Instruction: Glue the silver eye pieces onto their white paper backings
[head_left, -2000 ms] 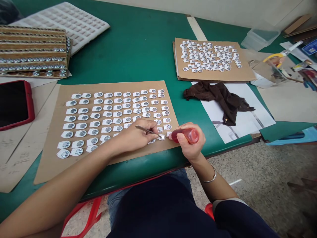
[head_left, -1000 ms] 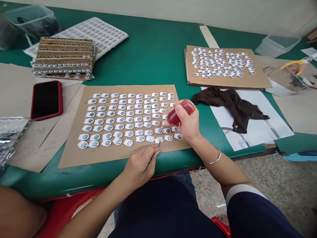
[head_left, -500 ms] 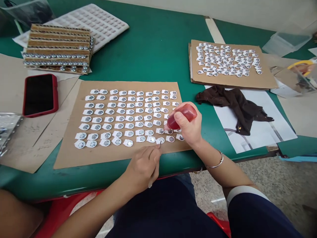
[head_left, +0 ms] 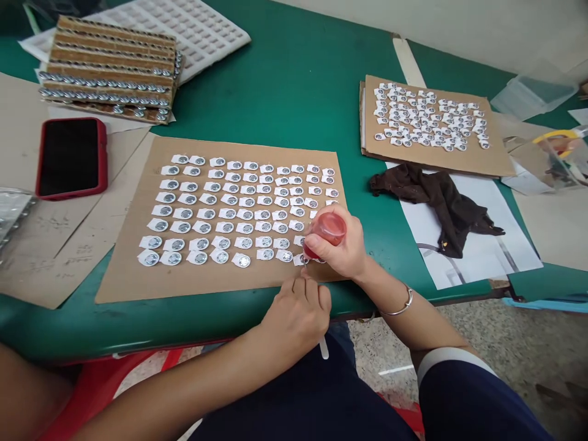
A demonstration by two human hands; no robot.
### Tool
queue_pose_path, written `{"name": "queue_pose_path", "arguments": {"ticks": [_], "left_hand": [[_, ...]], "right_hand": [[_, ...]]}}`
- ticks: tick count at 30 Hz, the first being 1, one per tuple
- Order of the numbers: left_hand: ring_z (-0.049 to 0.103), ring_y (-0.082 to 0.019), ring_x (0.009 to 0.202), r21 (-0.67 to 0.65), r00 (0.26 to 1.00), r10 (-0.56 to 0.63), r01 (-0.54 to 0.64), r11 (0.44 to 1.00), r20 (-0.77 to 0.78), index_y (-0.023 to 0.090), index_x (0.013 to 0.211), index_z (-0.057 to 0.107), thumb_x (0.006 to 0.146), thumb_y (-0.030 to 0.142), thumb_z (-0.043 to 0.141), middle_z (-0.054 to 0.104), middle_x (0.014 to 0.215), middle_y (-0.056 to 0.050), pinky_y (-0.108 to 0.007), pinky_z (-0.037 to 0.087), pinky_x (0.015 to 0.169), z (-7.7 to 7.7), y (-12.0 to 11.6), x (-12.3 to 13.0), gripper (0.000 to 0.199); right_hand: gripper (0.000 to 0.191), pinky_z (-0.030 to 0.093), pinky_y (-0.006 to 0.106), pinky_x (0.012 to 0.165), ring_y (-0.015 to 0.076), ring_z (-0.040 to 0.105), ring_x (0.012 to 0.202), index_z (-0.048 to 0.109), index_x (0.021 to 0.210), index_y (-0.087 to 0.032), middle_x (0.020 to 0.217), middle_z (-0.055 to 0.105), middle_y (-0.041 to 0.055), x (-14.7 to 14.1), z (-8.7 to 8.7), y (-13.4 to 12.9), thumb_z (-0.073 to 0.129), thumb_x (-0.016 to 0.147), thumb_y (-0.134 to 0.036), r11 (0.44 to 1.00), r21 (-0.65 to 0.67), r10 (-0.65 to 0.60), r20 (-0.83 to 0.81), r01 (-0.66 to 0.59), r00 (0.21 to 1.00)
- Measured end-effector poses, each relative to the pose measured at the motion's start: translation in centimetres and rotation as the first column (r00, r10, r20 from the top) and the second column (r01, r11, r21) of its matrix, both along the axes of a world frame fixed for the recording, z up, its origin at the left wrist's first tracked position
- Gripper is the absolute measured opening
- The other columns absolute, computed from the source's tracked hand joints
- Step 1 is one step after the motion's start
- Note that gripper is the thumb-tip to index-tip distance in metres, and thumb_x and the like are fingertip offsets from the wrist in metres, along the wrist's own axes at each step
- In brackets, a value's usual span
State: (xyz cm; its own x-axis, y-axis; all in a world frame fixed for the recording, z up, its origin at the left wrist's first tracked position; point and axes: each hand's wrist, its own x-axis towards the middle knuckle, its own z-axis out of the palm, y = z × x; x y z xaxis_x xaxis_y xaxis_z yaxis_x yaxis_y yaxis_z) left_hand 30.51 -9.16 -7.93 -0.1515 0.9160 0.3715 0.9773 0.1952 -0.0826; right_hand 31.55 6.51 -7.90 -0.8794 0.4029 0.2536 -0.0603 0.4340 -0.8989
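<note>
My right hand (head_left: 344, 248) is wrapped round a red see-through squeeze bottle (head_left: 329, 228), tipped nose down over the lower right of a brown cardboard sheet (head_left: 184, 285). Close beside it, my left hand (head_left: 298, 309) is closed on a thin tool (head_left: 324, 348), whose pale flat end sticks out below the fist. Its tip is by a round silver piece on a white paper tab (head_left: 301, 260) in the front row. Rows of such tabbed discs (head_left: 220, 255) lie across the sheet. The bottle and right hand hide some at the right end.
A red-cased phone (head_left: 72, 158) lies at left, below corrugated strips holding metal discs (head_left: 110, 73) and a white pocketed tray (head_left: 202, 30). At right are a second cardboard with tabbed discs (head_left: 427, 153), a brown cloth (head_left: 441, 199) on white paper, and a clear container (head_left: 533, 95).
My left hand has shifted right, with the tool's lower end swinging right. The bottle has come down and tilted more steeply, its nose now near the front row. The view has shifted slightly.
</note>
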Motion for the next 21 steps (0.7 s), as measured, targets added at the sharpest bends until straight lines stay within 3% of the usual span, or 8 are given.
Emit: {"name": "queue_pose_path", "arguments": {"ticks": [21], "left_hand": [[0.046,-0.020,0.051,0.024,1.000,0.010,-0.010,1.000,-0.018,0.017,0.062,0.043,0.074,-0.001,0.050,0.048,0.056,-0.006,-0.032,0.037,0.049,-0.05,0.26,0.14,0.022]], "right_hand": [[0.031,0.047,0.027,0.060,0.0124,0.057,0.064,0.053,0.084,-0.022,0.072,0.062,-0.0011,-0.15,0.17,-0.44,0.069,0.069,-0.044,0.985,0.171,-0.020,-0.040,0.026,0.999]]}}
